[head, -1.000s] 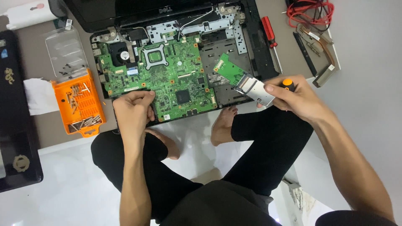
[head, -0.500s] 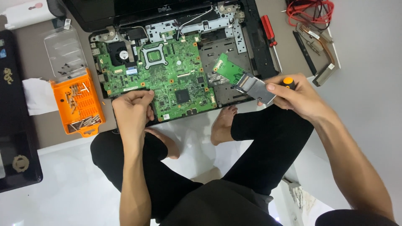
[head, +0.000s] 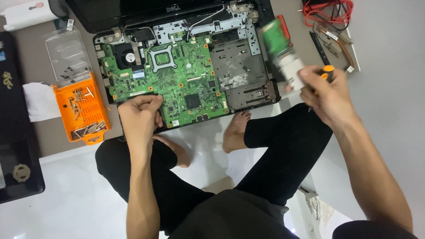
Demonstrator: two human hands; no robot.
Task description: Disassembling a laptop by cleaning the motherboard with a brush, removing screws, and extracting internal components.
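Observation:
An opened black laptop base [head: 261, 95] lies on the floor with its green motherboard [head: 170, 77] exposed. My left hand [head: 139, 117] rests closed on the board's front edge. My right hand [head: 327, 95] is raised to the right of the laptop. It grips an orange-handled screwdriver [head: 328, 69] together with a small green circuit card on a silvery bracket [head: 281, 51], which is blurred and lifted off the laptop. The bay [head: 239, 73] on the laptop's right side shows bare grey metal.
An orange screw tray [head: 84, 110] with a clear lid [head: 66, 53] sits left of the laptop, beside a white tissue [head: 40, 102]. Red wires [head: 330, 11], a red-handled tool [head: 285, 28] and a copper heat pipe [head: 336, 40] lie at the right. A black case [head: 15, 132] lies far left. My crossed legs [head: 283, 146] fill the foreground.
My right hand has lifted the green card and its bracket up and away from the laptop's right bay. The left hand has stayed on the board's front edge.

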